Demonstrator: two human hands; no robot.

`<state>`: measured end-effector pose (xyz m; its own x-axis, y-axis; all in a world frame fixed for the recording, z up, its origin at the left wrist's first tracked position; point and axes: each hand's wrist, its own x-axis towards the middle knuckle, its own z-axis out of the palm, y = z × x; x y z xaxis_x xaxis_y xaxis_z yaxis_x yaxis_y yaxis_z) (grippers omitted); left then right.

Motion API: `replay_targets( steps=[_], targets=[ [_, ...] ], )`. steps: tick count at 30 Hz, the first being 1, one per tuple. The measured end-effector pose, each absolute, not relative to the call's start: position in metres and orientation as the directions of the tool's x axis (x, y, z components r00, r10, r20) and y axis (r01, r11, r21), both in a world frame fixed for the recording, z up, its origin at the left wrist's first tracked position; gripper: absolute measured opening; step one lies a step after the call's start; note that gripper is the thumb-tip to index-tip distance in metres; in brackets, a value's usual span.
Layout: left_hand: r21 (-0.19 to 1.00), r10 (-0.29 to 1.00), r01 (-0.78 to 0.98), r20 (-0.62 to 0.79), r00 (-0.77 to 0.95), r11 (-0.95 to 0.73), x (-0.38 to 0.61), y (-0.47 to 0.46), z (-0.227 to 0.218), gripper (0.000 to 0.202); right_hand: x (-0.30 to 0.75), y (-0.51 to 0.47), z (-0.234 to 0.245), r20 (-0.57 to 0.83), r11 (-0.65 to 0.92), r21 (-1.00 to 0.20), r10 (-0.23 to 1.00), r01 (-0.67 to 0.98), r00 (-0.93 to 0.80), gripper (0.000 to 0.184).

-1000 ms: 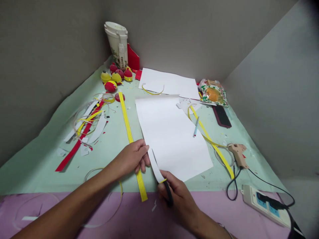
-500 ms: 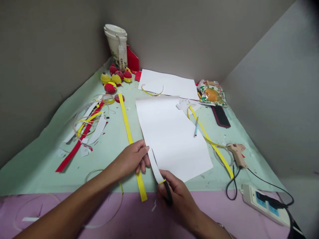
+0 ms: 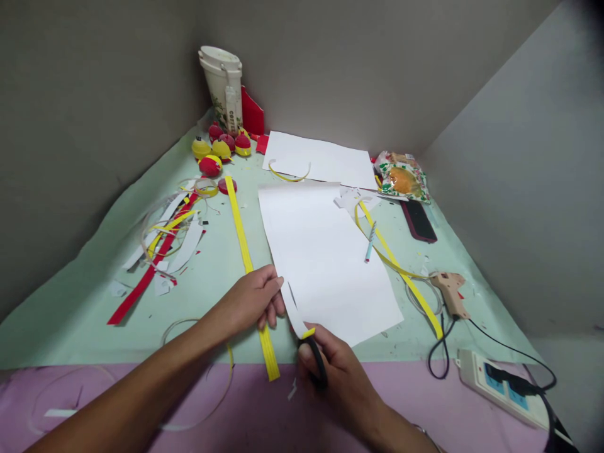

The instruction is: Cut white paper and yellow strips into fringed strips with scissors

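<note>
A large white paper sheet [image 3: 325, 264] lies before me, a narrow strip partly cut along its left edge. My left hand [image 3: 263, 297] pinches that edge just above the cut, over a long yellow strip [image 3: 241, 242]. My right hand [image 3: 330, 362] is wrapped round scissors [image 3: 319, 365] with black handles and a bit of yellow near the pivot. Their blades are mostly hidden by the paper at the slit. A slim patterned pen or pencil [image 3: 370, 242] rests on the sheet's right side.
Red and yellow balls [image 3: 210, 165] and a white lidded cup [image 3: 221, 88] stand at the back left. Paper scraps [image 3: 186, 245] lie left. On the right are a glue gun [image 3: 452, 292], a power strip [image 3: 500, 387], a phone [image 3: 418, 220] and a food packet [image 3: 402, 176].
The scissors have turned slightly in my right hand, showing more of the yellow part. The pen or pencil has shifted a little down the sheet. My left hand stays in place.
</note>
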<state>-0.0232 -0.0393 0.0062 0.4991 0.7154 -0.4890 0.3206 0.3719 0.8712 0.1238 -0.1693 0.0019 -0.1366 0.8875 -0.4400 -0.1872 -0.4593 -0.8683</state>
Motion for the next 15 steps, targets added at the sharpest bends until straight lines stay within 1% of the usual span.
replay_targets(
  steps=[2,6,9,12,15],
  targets=[
    [0.873,0.715,0.332,-0.485,0.503,0.359,-0.023,-0.039,0.006,0.020,0.126,-0.168,0.002,-0.469,-0.490,-0.849,0.871,-0.197,-0.148,0.044],
    [0.876,0.713,0.345,-0.476,0.514,0.337,-0.023,-0.040,0.004,0.019,0.134,-0.167,0.002,-0.502,-0.544,-0.815,0.835,-0.201,-0.226,0.041],
    [0.873,0.711,0.358,-0.481,0.513,0.333,-0.023,-0.041,0.004,0.018,0.137,-0.167,0.004,-0.488,-0.543,-0.816,0.831,-0.198,-0.265,0.043],
    [0.871,0.712,0.369,-0.481,0.512,0.324,-0.023,-0.042,0.005,0.018,0.137,-0.167,0.006,-0.478,-0.536,-0.825,0.832,-0.180,-0.283,0.048],
    [0.873,0.710,0.371,-0.478,0.517,0.318,-0.022,-0.042,0.006,0.017,0.138,-0.166,0.006,-0.487,-0.541,-0.827,0.824,-0.150,-0.288,0.049]
  ],
)
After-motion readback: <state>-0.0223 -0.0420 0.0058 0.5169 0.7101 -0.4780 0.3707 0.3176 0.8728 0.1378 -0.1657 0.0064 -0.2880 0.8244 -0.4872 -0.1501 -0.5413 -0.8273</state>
